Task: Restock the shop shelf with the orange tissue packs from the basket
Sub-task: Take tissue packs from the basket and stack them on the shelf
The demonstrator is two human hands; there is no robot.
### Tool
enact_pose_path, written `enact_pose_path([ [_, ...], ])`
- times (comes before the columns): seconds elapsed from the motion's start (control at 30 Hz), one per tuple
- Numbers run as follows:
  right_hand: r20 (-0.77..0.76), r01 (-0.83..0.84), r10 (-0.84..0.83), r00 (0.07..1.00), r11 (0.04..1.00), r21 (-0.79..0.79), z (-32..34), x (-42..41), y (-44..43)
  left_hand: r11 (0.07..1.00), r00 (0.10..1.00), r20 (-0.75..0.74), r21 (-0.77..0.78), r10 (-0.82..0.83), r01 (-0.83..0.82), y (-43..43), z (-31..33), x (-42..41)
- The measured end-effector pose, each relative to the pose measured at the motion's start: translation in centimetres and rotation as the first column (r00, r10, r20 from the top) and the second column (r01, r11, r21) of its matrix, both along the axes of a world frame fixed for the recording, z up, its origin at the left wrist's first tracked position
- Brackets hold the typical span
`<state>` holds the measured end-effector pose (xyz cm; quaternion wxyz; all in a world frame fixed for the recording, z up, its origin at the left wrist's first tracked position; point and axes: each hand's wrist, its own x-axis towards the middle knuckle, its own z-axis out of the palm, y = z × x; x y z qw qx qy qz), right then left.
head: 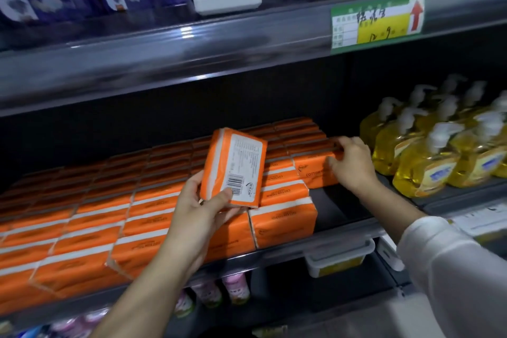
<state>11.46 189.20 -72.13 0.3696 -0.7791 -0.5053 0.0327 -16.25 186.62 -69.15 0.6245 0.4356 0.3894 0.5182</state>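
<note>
The left hand (203,206) reaches up from the lower middle on a bare forearm, palm turned toward the shelf. Its fingers and thumb are clamped on the lower end of the held tissue pack (233,167). The pack is lifted clear above the front rows and tilted, its white barcode label facing the camera.

The right hand (352,164), on an arm in a white sleeve (452,269), stretches in from the right. Its fingers are curled over the top of the end pack (315,173) with the thumb on the pack's front face, so they pinch its right end. This pack sits at the right end of the stock, back from the shelf's front edge.

The shelf (340,208) carries stacked rows of orange tissue packs (153,200) from its left side to just past the middle, with a bare strip toward the front right. Yellow soap bottles (428,164) with white pumps stand near the right hand.
</note>
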Motion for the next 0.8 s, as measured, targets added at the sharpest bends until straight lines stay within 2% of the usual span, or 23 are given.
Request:
enact_pose_path([
  [0.07,-0.097,-0.032,0.044,0.994,0.992,0.119,1.6,-1.2,-1.2,0.992,0.991,-0.126,0.126,0.048,-0.032,-0.3,0.1,0.1],
  [0.1,-0.201,-0.068,0.099,0.975,0.985,0.157,2.5,-2.0,-2.0,0.970,0.968,-0.229,0.238,0.101,-0.045,-0.5,0.2,0.2],
  [0.13,-0.356,-0.126,0.183,0.916,0.976,0.177,3.4,-3.0,-2.7,0.927,0.927,-0.329,0.371,0.180,-0.049,-0.7,0.3,0.3],
  [0.17,-0.536,-0.190,0.265,0.802,0.963,0.192,4.2,-3.9,-3.5,0.858,0.871,-0.406,0.512,0.276,-0.033,-1.0,0.6,0.4],
  [0.2,-0.697,-0.256,0.309,0.647,0.949,0.183,4.9,-4.8,-4.4,0.767,0.815,-0.450,0.641,0.366,0.009,-1.4,0.9,0.5],
  [0.23,-0.805,-0.327,0.318,0.501,0.930,0.164,5.6,-5.3,-5.1,0.674,0.772,-0.474,0.734,0.423,0.081,-1.7,1.2,0.6],
  [0.27,-0.866,-0.397,0.306,0.395,0.907,0.140,6.2,-5.6,-5.9,0.592,0.743,-0.496,0.788,0.450,0.167,-2.0,1.3,0.6],
  [0.3,-0.899,-0.454,0.294,0.326,0.882,0.124,6.6,-5.8,-6.4,0.536,0.719,-0.527,0.805,0.454,0.252,-2.4,1.3,0.5],
  [0.37,-0.922,-0.517,0.301,0.243,0.845,0.139,7.1,-5.9,-7.3,0.466,0.664,-0.586,0.800,0.465,0.379,-3.0,1.3,0.2],
  [0.5,-0.915,-0.508,0.318,0.247,0.847,0.158,7.0,-6.0,-8.4,0.367,0.592,-0.594,0.804,0.545,0.468,-3.6,1.6,0.2],
  [0.57,-0.911,-0.488,0.334,0.241,0.853,0.184,6.8,-6.0,-8.8,0.400,0.563,-0.607,0.794,0.561,0.458,-4.0,1.7,0.2],
  [0.63,-0.910,-0.444,0.344,0.231,0.870,0.216,6.7,-5.9,-9.2,0.503,0.578,-0.638,0.765,0.508,0.403,-4.3,1.4,-0.1],
  [0.7,-0.910,-0.404,0.351,0.223,0.882,0.241,6.6,-5.6,-9.6,0.650,0.665,-0.648,0.693,0.371,0.312,-4.2,1.1,-0.5],
  [0.8,-0.878,-0.444,0.395,0.272,0.860,0.250,6.4,-5.3,-10.0,0.871,0.829,-0.540,0.467,0.144,0.153,-4.1,1.7,-0.1],
])
